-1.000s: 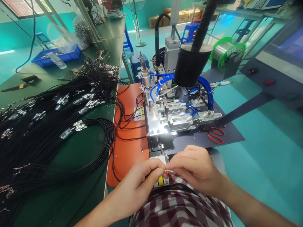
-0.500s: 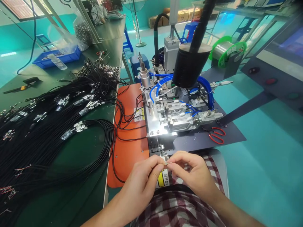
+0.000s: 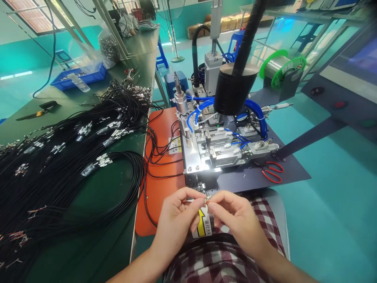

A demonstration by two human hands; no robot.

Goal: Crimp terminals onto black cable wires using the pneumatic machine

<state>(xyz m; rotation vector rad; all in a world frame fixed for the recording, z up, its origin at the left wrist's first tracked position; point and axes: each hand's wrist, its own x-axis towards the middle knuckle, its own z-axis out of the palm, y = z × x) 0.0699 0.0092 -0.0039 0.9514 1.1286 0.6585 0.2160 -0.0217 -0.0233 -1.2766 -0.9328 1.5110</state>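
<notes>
Both hands meet in front of the machine's near edge, above my lap. My left hand (image 3: 175, 214) pinches small, thin coloured wires (image 3: 207, 199) between thumb and forefinger, its other fingers curled below. From the other side, my right hand (image 3: 240, 214) pinches the same wires, thumb and forefinger closed. Bits of green, white and red show between the fingertips; the rest of the wires is hidden. Just beyond the fingers is the metal front of the machine (image 3: 194, 159). Beneath the hands lies a label with a yellow arrow (image 3: 202, 224).
Bundles of black cables (image 3: 135, 165) with metal connectors cover the green table on the left. Several cables cross the orange plate (image 3: 159, 188) to the machine. Red-handled pliers (image 3: 273, 173) lie on the dark base at right. A green wire spool (image 3: 277, 70) and a blue tray (image 3: 79, 76) stand farther back.
The fingertips have shifted slightly, and more of the coloured wires shows between them. My left hand's lower fingers have come into sight. The whole view has moved a little.
</notes>
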